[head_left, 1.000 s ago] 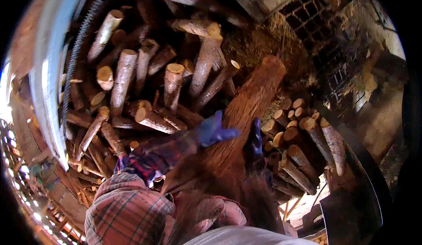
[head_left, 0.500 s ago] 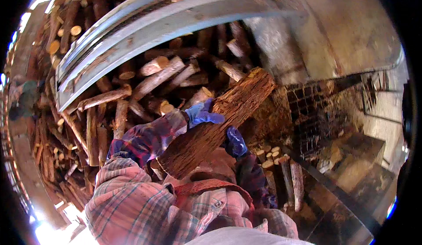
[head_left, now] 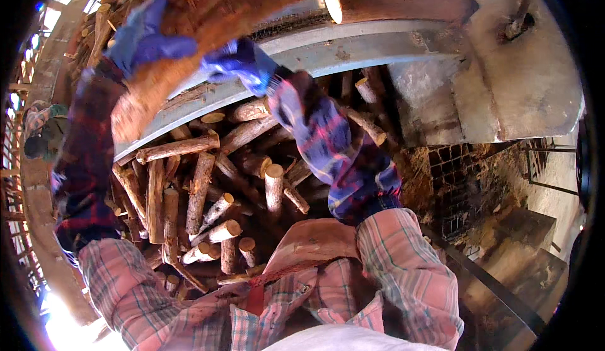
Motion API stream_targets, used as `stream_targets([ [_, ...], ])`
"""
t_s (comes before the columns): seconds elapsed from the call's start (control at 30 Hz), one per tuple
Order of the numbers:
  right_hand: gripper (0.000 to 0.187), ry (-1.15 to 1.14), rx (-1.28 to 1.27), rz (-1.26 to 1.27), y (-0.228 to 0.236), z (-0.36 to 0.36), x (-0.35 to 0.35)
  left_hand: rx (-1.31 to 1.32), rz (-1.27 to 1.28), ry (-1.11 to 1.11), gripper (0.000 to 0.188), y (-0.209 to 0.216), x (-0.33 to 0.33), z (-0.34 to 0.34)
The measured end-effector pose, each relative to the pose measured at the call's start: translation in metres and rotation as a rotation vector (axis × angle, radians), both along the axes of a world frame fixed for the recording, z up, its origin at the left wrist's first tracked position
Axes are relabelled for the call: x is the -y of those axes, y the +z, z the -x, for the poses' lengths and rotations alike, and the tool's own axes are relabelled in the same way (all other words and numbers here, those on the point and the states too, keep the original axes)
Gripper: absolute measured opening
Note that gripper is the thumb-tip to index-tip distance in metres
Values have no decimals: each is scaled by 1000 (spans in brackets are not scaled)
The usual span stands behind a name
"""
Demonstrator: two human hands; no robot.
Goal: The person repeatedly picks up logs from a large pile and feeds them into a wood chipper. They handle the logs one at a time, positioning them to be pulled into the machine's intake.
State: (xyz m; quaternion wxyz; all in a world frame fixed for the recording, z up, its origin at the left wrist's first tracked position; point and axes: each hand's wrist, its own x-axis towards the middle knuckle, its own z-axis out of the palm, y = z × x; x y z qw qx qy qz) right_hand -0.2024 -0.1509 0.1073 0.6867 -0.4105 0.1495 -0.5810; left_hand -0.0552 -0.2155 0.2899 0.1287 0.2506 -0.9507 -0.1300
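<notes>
A thick reddish-brown log (head_left: 217, 14), smeared by motion, is held up at the upper left above the grey metal rails (head_left: 353, 58). My left hand (head_left: 148, 39), in a blue glove, grips its left side, with the thumb stretched upward. From the other side my right hand (head_left: 242, 64), gloved too, presses against the log's lower edge. One end of the log tilts down toward me, left of the rails. Behind the rails at the top lies another log (head_left: 403, 1), its pale cut end facing left.
Many short cut logs (head_left: 201, 190) lie heaped below the rails, in front of me. A worn metal plate (head_left: 498, 55) spans the upper right. Below it are a dark wire grid (head_left: 450, 187) and a black bar (head_left: 485, 288). A wooden beam (head_left: 38, 225) runs down the left side.
Both hands have carried the log from in front of my body up and left to the rails. My arms are now stretched forward, uncovering more of the heap.
</notes>
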Motion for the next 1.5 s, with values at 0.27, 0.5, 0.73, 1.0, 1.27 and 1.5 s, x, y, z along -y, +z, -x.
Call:
stream_targets([
  [0.27, 73, -261, -105, -625, -160, 21, -162, 133, 679, 41, 87, -179, 100, 45],
  [0.5, 30, -540, -218, -1591, -368, 113, -503, 347, 446, 345, 58, -187, 59, 140],
  [0.73, 24, -783, 295, -1920, -403, 67, -677, -222, 388, -64, 52, -256, 44, 162],
  [1.0, 38, -480, -532, -1506, -514, 74, -661, 224, -1051, 126, 62, -543, -326, 164],
  [1.27, 49, -884, -71, -1795, -691, 134, -671, 654, -1666, 325, 43, -754, -455, 145],
  [1.5, 50, -901, -404, -2058, -905, 113, -738, 611, -2176, 415, 42, -1033, -545, 201],
])
